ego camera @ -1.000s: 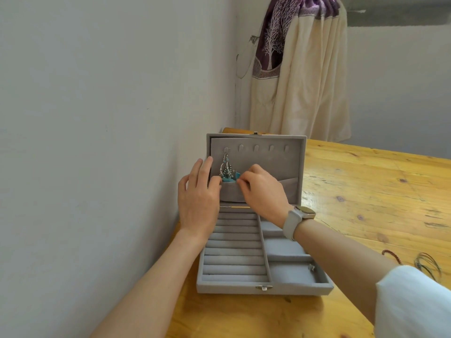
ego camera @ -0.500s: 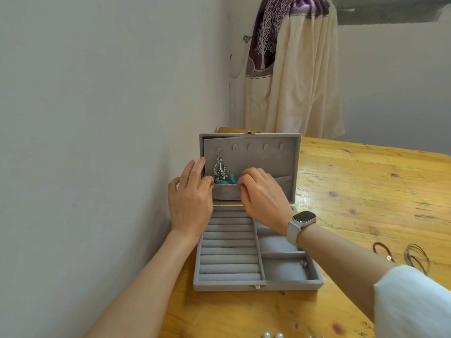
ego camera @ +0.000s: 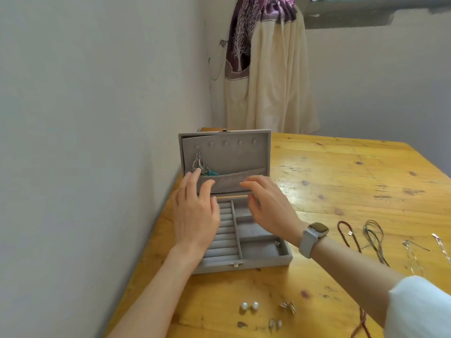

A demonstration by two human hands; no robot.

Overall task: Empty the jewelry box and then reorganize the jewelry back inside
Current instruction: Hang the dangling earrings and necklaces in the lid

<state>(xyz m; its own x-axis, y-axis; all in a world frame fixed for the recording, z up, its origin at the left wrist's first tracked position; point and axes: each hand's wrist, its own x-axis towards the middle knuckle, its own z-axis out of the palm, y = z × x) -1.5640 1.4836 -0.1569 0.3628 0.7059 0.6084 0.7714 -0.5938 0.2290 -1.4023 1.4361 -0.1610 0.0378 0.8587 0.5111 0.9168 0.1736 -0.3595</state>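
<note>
A grey velvet jewelry box (ego camera: pixel 283 258) stands open on the wooden table (ego camera: pixel 341 181), its lid upright against the wall. A silver and turquoise necklace (ego camera: pixel 199 163) hangs from the leftmost hook in the lid, its end tucked into the lid pocket (ego camera: pixel 231 182). My left hand (ego camera: pixel 195 213) hovers over the ring rolls with relaxed fingers, fingertips close to the necklace. My right hand (ego camera: pixel 268 208), with a watch on its wrist, hovers over the right compartments, fingers loose and holding nothing. A small ring (ego camera: pixel 277 243) lies in the front right compartment.
Pearl earrings (ego camera: pixel 249 306) and small silver pieces (ego camera: pixel 288 307) lie on the table in front of the box. Cord and chain necklaces (ego camera: pixel 373 237) lie to the right. The wall runs close along the left. A curtain (ego camera: pixel 266 76) hangs behind.
Both hands have let go of the necklace and lid pocket and drawn back toward me. The necklace now hangs free in the lid. The view has tilted down.
</note>
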